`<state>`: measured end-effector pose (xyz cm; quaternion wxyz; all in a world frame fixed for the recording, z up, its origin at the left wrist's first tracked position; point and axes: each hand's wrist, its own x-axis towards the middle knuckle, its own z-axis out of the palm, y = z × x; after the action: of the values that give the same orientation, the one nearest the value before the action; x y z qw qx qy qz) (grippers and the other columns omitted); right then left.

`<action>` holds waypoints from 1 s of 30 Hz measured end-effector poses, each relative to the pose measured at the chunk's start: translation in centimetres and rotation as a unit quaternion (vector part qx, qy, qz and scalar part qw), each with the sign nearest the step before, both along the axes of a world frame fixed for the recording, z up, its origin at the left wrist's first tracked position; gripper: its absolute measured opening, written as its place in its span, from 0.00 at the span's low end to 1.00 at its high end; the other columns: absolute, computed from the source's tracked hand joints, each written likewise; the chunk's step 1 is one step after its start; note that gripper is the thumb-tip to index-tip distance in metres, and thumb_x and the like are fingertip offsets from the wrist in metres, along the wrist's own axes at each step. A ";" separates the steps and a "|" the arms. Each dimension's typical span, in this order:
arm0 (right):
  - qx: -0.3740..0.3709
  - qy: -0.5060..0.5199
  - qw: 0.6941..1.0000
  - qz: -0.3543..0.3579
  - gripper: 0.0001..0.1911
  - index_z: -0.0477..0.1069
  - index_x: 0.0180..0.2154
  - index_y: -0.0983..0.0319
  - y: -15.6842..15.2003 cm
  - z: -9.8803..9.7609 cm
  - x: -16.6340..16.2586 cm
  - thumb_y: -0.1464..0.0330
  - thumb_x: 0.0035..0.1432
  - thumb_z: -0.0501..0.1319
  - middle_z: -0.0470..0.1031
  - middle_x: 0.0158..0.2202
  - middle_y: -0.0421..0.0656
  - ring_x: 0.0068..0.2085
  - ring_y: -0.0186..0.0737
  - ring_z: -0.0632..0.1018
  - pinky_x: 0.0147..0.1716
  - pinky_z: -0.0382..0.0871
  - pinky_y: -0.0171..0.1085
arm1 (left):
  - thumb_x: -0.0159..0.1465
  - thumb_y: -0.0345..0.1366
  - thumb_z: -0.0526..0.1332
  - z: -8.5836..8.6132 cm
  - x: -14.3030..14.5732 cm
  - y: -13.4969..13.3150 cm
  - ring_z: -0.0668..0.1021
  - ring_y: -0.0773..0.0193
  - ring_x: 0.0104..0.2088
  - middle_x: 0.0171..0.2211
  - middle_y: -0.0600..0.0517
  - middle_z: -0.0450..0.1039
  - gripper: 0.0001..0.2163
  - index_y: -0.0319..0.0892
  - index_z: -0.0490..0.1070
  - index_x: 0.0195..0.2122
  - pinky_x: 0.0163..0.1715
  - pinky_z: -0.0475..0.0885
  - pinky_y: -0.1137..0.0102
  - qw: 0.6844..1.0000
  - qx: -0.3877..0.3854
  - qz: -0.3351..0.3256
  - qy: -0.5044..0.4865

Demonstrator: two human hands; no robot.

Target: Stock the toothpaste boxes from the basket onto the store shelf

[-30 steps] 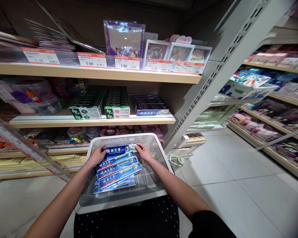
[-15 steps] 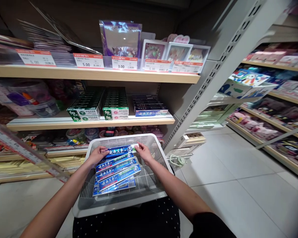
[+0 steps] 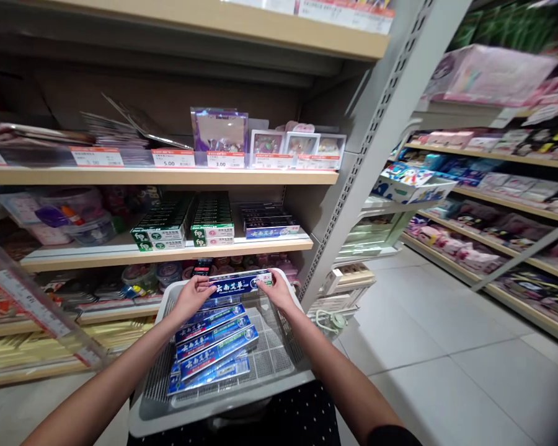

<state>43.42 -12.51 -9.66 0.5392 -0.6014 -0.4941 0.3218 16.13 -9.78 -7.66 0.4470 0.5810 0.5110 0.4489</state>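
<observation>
Between my two hands is a blue toothpaste box (image 3: 236, 285), raised over the far side of a grey plastic basket (image 3: 142, 420). My left hand (image 3: 194, 297) grips its left end, and my right hand (image 3: 279, 292) grips its right end by the white and green part. Several more blue toothpaste boxes (image 3: 216, 353) lie overlapped and slightly fanned in the basket, below the held one. The basket rests at my lap, over dark dotted clothing.
Ahead, a shelf (image 3: 177, 256) bears rows of green-and-white toothpaste boxes (image 3: 211, 223) and a stack of dark blue boxes (image 3: 270, 222). Above is a shelf (image 3: 167, 178) with price tags. A slotted grey post (image 3: 358, 161) stands right, beside a tiled aisle (image 3: 428, 334). A slanted label strip (image 3: 37, 303) is at left.
My hands have lifted the toothpaste box up and toward the shelf, its front turned more toward me. The view has tilted upward, so more of the upper shelf shows.
</observation>
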 end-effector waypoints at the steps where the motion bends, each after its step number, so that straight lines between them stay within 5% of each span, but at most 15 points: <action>1: 0.020 -0.018 1.000 -0.013 0.35 0.66 0.54 0.62 0.3 1.1 0.9 0.57 0.45 0.69 0.75 0.49 0.49 0.48 0.48 0.76 0.51 0.69 0.46 | 0.46 0.46 0.72 1.0 1.3 0.4 0.79 0.58 0.40 0.35 0.49 0.75 0.24 0.40 0.68 0.40 0.45 0.74 0.60 1.000 0.020 0.009 -0.017; 6: 0.121 -0.129 0.981 -0.083 0.37 0.63 0.58 0.61 2.3 7.2 6.6 0.56 0.48 0.67 0.70 0.55 0.50 0.54 0.50 0.73 0.55 0.65 0.48 | 0.51 0.37 0.70 5.7 8.8 3.1 0.80 0.59 0.42 0.38 0.47 0.76 0.19 0.40 0.66 0.40 0.48 0.74 0.58 0.990 0.096 0.009 -0.105; 9: 0.143 -0.187 0.966 -0.110 0.37 0.63 0.58 0.64 3.9 9.1 9.5 0.56 0.49 0.67 0.69 0.56 0.53 0.55 0.51 0.72 0.57 0.64 0.49 | 0.55 0.32 0.67 7.0 12.6 4.7 0.80 0.58 0.44 0.41 0.45 0.76 0.14 0.40 0.66 0.41 0.50 0.74 0.59 0.985 0.126 0.002 -0.119; 16: 0.133 -0.217 0.958 -0.129 0.37 0.61 0.60 0.66 6.6 8.0 11.5 0.56 0.53 0.64 0.67 0.59 0.56 0.58 0.53 0.70 0.58 0.63 0.49 | 0.61 0.32 0.63 6.0 16.3 6.5 0.78 0.56 0.48 0.57 0.38 0.67 0.13 0.38 0.68 0.48 0.50 0.74 0.60 0.978 0.190 0.085 -0.026; 22: 0.127 -0.224 0.960 -0.111 0.37 0.58 0.62 0.65 7.4 7.8 11.5 0.57 0.54 0.63 0.67 0.59 0.54 0.58 0.52 0.70 0.57 0.64 0.48 | 0.64 0.33 0.60 5.4 16.5 7.5 0.79 0.56 0.47 0.48 0.40 0.75 0.15 0.38 0.68 0.52 0.50 0.74 0.61 0.977 0.199 0.080 -0.004; 30: 0.115 -0.268 0.947 -0.136 0.37 0.59 0.61 0.66 9.2 7.8 11.4 0.56 0.55 0.63 0.66 0.60 0.56 0.60 0.54 0.69 0.59 0.62 0.50 | 0.66 0.37 0.56 5.2 16.8 9.0 0.78 0.52 0.47 0.49 0.37 0.73 0.17 0.36 0.67 0.54 0.50 0.72 0.57 0.950 0.254 0.134 0.126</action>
<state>54.78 -3.35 -1.82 0.4903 -0.6610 -0.5679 0.0136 32.97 -0.73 -2.45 0.1522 0.6531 0.5059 0.5426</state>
